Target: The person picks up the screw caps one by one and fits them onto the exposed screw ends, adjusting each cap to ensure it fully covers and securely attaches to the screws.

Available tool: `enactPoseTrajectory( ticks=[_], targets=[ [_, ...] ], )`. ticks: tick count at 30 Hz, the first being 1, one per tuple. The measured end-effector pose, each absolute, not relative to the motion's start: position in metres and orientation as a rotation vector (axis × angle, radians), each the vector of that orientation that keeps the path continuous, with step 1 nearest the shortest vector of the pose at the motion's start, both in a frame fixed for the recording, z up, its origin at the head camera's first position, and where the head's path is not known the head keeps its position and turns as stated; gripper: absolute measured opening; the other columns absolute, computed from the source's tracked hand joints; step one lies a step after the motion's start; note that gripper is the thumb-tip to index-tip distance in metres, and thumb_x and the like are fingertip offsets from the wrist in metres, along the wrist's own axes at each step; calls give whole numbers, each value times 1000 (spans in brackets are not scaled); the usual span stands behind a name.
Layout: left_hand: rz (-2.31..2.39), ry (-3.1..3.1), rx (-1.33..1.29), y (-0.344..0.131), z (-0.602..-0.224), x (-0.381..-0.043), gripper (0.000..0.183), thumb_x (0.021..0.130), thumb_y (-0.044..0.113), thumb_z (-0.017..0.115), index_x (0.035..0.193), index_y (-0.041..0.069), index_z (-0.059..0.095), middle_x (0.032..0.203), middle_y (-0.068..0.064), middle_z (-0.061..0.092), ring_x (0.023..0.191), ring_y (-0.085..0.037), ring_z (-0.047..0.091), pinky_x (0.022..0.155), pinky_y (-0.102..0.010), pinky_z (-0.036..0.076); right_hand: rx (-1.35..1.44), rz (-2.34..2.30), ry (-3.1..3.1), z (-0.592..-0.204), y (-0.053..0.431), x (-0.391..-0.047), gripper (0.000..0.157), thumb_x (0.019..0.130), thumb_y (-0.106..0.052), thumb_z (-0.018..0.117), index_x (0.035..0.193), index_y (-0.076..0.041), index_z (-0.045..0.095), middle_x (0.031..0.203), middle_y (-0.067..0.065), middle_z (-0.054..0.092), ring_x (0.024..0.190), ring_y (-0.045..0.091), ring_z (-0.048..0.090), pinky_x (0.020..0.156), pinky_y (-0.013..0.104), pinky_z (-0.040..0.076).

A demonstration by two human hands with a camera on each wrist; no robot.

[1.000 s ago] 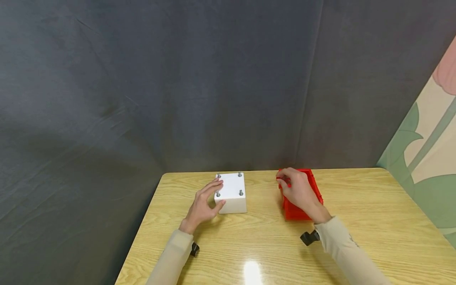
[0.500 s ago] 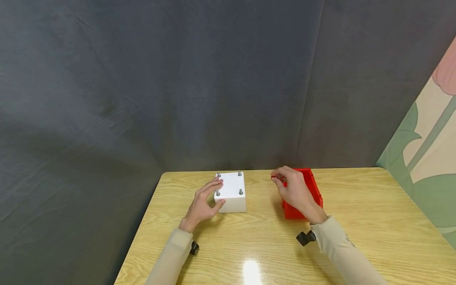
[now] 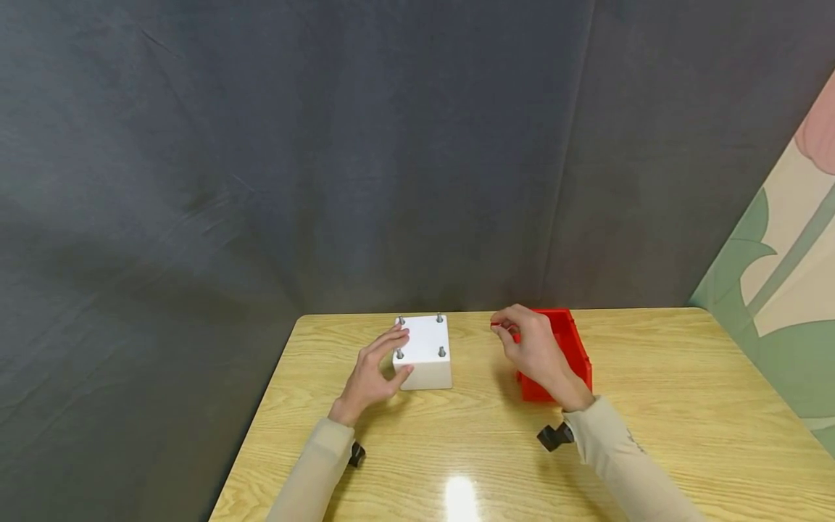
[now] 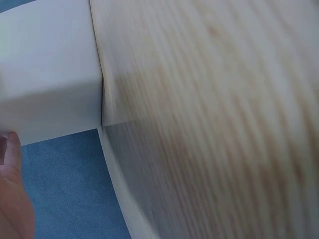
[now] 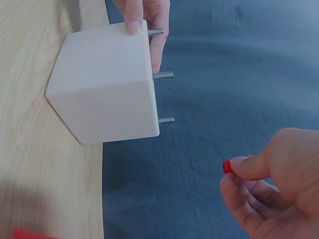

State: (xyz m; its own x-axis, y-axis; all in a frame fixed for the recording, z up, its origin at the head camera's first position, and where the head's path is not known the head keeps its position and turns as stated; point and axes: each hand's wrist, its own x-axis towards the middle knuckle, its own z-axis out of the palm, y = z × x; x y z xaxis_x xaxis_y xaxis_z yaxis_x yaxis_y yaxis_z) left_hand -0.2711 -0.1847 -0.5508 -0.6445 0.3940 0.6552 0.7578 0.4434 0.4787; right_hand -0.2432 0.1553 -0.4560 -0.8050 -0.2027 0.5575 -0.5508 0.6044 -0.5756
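Note:
A white block (image 3: 427, 373) stands on the table, several threaded metal studs (image 5: 163, 75) rising from its top corners. My left hand (image 3: 368, 377) holds the block at its left side, fingers over the top and thumb on the front face. Between thumb and forefinger, my right hand (image 3: 538, 355) pinches a small red round piece (image 5: 227, 167). That hand is in the air right of the block, partly in front of a red bin (image 3: 577, 351). In the left wrist view only the thumb (image 4: 14, 154) shows, against the block's face.
The wood-grain table (image 3: 483, 428) ends at a dark curtain (image 3: 417, 217) just behind the block and bin. A patterned panel (image 3: 783, 312) borders the right side. Black wrist mounts (image 3: 554, 436) hang under both sleeves.
My right hand has moved left from over the red bin, carrying the small red piece toward the block. More of the bin's inside shows. My left hand and the block have not moved.

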Motion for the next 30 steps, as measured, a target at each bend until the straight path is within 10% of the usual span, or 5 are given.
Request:
enactPoseTrajectory(
  ticks=[30],
  targets=[
    [-1102,-2235,-954,-183,-554,-272,53,88,14,84,137,0,68,146,-16,66,146,-38,55,127,-44,43,630,1123,-2358,-457,143,-247,12,91,5,78,101,-1,78,95,9,76,78,21,70,74,47,69]
  ],
)
